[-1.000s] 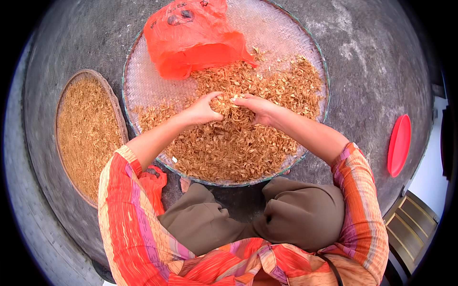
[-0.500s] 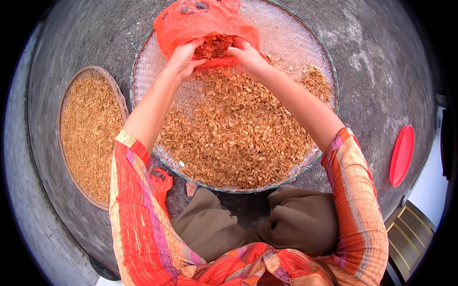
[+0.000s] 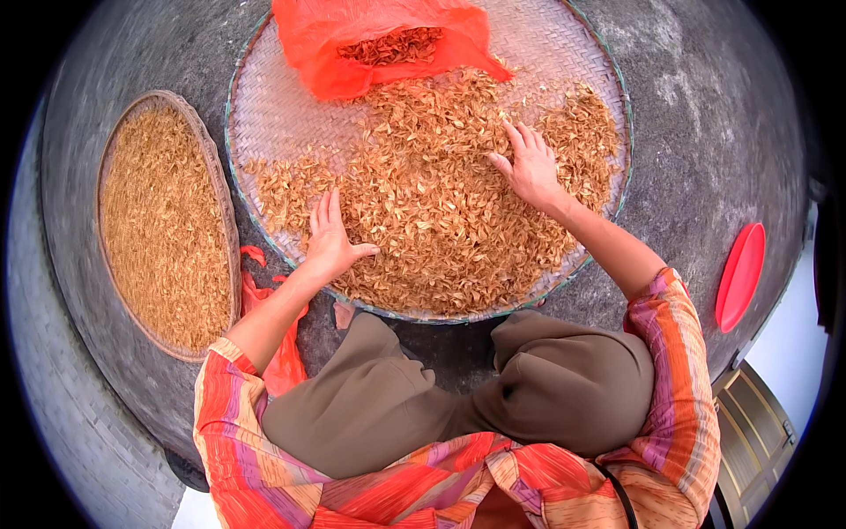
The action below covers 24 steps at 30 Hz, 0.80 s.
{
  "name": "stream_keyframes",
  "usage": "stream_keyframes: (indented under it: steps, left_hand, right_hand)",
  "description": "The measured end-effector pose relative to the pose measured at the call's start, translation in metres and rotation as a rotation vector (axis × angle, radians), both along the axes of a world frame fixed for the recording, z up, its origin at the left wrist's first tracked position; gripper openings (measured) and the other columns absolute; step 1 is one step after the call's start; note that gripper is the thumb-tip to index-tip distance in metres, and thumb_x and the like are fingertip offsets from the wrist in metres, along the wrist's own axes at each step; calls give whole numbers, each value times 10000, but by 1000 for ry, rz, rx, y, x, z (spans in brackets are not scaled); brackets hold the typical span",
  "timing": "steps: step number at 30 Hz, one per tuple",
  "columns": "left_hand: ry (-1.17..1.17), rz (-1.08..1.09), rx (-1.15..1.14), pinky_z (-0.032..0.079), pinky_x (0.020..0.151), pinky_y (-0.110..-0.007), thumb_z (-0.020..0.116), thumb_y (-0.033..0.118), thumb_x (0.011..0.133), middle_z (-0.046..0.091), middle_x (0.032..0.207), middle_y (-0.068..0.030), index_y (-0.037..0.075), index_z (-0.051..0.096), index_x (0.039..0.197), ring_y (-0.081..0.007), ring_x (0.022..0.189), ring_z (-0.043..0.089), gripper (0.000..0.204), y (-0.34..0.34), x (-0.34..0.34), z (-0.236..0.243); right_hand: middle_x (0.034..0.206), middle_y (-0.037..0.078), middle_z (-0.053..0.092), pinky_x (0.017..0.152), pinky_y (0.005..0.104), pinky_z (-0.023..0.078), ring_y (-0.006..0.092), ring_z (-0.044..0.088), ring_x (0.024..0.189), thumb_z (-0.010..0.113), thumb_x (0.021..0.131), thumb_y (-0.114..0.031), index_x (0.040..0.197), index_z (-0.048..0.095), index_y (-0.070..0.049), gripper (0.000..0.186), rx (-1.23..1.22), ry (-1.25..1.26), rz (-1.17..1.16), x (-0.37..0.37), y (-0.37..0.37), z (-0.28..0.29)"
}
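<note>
A large round woven tray [image 3: 291, 106] with a blue-green rim holds a spread of golden-brown dried flakes [image 3: 441, 220]. At its far side lies a red plastic bag [image 3: 313, 57], its mouth facing me, with flakes [image 3: 388, 46] showing inside. My left hand [image 3: 332, 240] is open over the left front of the spread, fingers apart and nothing in its grip. Higher and to the right, my right hand [image 3: 529, 167] rests open on the flakes, fingers spread, also holding nothing.
At the left is a smaller oval-looking woven tray [image 3: 163, 229] of finer golden bits, with a crumpled red bag [image 3: 280, 361] near it. A red plastic dish [image 3: 740, 275] lies at the right on the grey concrete floor [image 3: 687, 159]. My legs are at the near edge.
My hands went from gripping flakes to the bag's mouth, then came back down and apart onto the spread, now open. Flakes now show inside the bag.
</note>
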<state>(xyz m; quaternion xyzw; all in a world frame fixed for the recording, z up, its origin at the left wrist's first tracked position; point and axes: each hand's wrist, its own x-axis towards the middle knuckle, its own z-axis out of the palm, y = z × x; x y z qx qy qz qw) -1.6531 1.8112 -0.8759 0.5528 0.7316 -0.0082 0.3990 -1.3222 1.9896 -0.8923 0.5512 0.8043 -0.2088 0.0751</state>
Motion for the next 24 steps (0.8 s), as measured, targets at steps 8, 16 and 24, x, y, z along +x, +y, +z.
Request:
stream_keyframes:
  steps: [8, 16, 24]
  left_hand:
    - [-221, 80, 17, 259, 1135, -509, 930, 285, 528, 202, 1475, -272, 62, 47, 1504, -454, 1354, 248, 1335, 29, 62, 1]
    - [-555, 252, -50, 288, 1132, -456, 896, 312, 641, 235, 1473, -260, 68, -20, 1504, -372, 1371, 288, 1282, 50, 80, -10]
    - [-1132, 543, -187, 437, 1007, -368, 794, 59, 754, 485, 1327, -160, 75, 24, 1501, -232, 1220, 494, 1073, 105, 61, 33]
  right_hand:
    - [1400, 261, 393, 1057, 454, 380, 397, 384, 1311, 606, 872, -547, 1471, 275, -47, 847, -464, 136, -151, -58, -40, 29]
    - [1402, 261, 428, 1003, 434, 450, 315, 483, 1259, 736, 832, -360, 1467, 231, 26, 898, -1105, 666, -685, -68, -28, 4]
    - [1167, 132, 636, 820, 424, 586, 246, 657, 997, 631, 926, -277, 1250, 501, -32, 427, -1286, 855, -1010, -96, 5, 48]
